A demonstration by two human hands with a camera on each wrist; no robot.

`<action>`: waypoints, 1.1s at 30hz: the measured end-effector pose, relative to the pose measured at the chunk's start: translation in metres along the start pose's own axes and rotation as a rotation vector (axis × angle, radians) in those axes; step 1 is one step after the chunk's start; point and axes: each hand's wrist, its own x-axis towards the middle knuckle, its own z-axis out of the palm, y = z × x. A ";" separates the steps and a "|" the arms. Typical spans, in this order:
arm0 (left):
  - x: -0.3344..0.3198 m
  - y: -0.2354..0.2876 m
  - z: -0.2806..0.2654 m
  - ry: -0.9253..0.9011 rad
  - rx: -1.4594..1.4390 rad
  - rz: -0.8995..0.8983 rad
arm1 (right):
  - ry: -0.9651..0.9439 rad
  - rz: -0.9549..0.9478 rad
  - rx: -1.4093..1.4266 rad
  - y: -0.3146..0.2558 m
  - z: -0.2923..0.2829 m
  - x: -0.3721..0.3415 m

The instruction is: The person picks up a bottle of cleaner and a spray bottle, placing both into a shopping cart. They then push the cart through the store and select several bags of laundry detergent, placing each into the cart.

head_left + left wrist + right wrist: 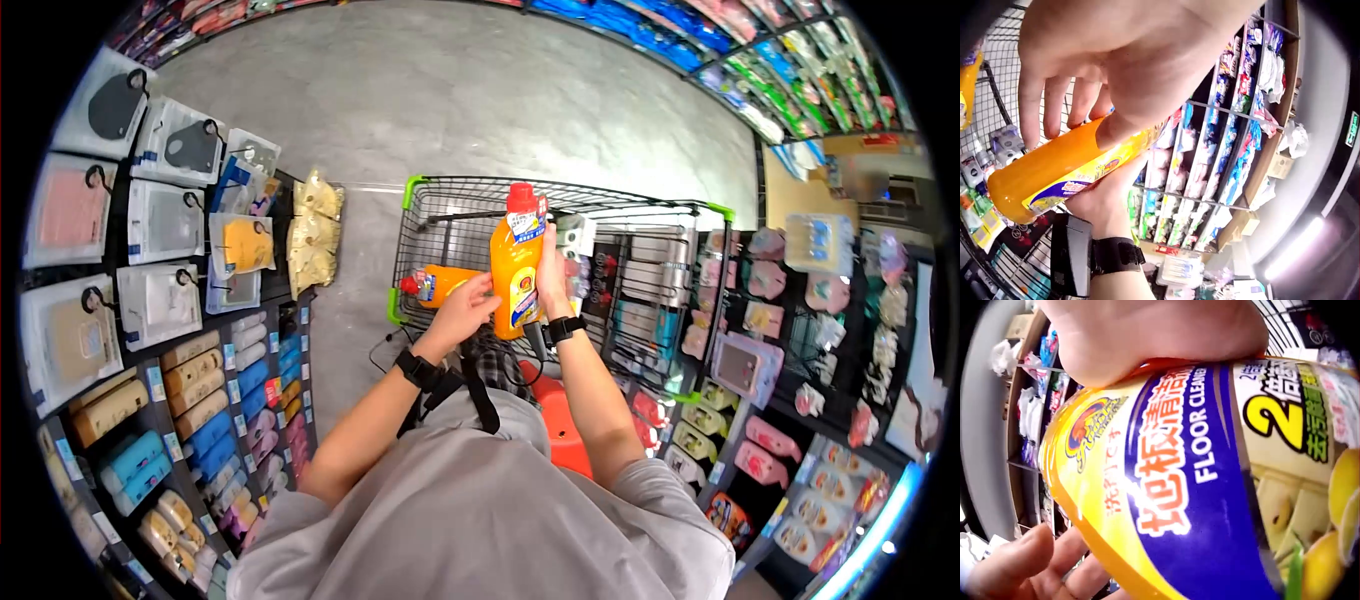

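Observation:
An orange bottle of floor cleaner (515,265) with a red cap stands upright in front of the person, over the shopping cart. The right hand (552,272) holds it from the right side, palm against the bottle. At the bottle's lower left is the left hand (462,315), fingers loosely extended and fingertips close by its side. The left wrist view has the left thumb (1116,130) overlapping the bottle. Close up in the right wrist view, the blue and yellow label (1210,469) reads "FLOOR CLEANER". A second orange bottle (450,283) lies on its side at the cart's left.
The wire shopping cart (470,185) with green corners carries more goods on its right. Hanging packs (165,220) and rolled goods (195,385) fill the left shelves. Pink items (768,460) hang on the right, and more shelves (640,25) line the far side. A red thing (563,425) is beside the person.

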 end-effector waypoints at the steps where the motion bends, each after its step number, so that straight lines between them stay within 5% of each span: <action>1: 0.008 -0.011 -0.007 -0.027 0.027 -0.028 | -0.037 0.057 -0.021 0.003 0.004 0.011; 4: 0.037 -0.052 -0.038 -0.035 0.156 -0.096 | -0.114 0.120 -0.115 0.050 0.009 0.062; 7: 0.055 -0.088 -0.062 0.488 0.170 -0.218 | -0.180 0.169 -0.191 0.080 0.011 0.090; 10: 0.070 -0.087 -0.070 0.687 0.085 -0.467 | -0.236 0.249 -0.261 0.099 0.012 0.108; 11: 0.085 -0.155 -0.100 0.727 0.205 -0.376 | -0.248 0.233 -0.289 0.113 0.013 0.115; 18: 0.107 -0.207 -0.124 0.703 0.423 -0.328 | -0.283 0.300 -0.409 0.198 0.004 0.149; 30: 0.113 -0.194 -0.112 0.740 0.282 -0.383 | -0.124 0.306 -0.166 0.191 -0.041 0.154; 33: 0.121 -0.214 -0.120 0.726 0.511 -0.269 | -0.063 0.298 -0.122 0.187 -0.039 0.152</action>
